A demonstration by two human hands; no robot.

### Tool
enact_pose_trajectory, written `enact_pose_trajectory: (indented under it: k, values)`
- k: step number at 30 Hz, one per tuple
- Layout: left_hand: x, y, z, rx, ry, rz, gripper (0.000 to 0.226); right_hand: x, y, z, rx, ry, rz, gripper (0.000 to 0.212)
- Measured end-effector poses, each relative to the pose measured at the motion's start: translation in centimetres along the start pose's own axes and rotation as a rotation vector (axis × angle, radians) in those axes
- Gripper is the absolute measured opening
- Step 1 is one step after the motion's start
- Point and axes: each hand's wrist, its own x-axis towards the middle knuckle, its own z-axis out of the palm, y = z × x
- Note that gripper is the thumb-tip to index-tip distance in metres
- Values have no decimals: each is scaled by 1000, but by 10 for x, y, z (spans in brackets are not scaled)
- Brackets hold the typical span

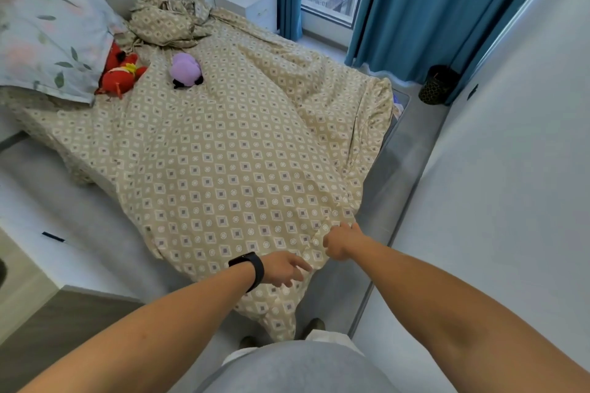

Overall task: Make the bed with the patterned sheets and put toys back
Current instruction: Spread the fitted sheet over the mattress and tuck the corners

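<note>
A beige patterned sheet (223, 150) with small diamond motifs lies rumpled across the grey bed (392, 175), bunched in a heap near the headboard. My right hand (340, 241) is closed on the sheet's edge at the foot corner. My left hand (285, 268), with a black band on the wrist, rests on the same edge just beside it, fingers spread over the cloth. A red plush toy (121, 73) lies by the floral pillow (51, 35). A purple plush toy (185, 69) sits on the sheet to its right.
A white nightstand (247, 0) stands beyond the bed, by blue curtains (431, 9) and a window. A dark bin (437, 84) sits on the floor at the right. A white wall (510, 185) runs close along the bed's right side. A white cabinet top (35, 252) is at my left.
</note>
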Motion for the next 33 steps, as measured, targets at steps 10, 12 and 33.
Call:
enact_pose_trajectory:
  k: [10,12,33]
  values:
    - [7,-8,-36,-124,176,12,36,14,1,-55,46,112,-100,42]
    - [13,-11,-44,-225,249,-7,35,30,7,-68,51,117,-121,41]
    - [131,87,-88,-661,571,-200,26,190,36,-174,-201,39,-626,40]
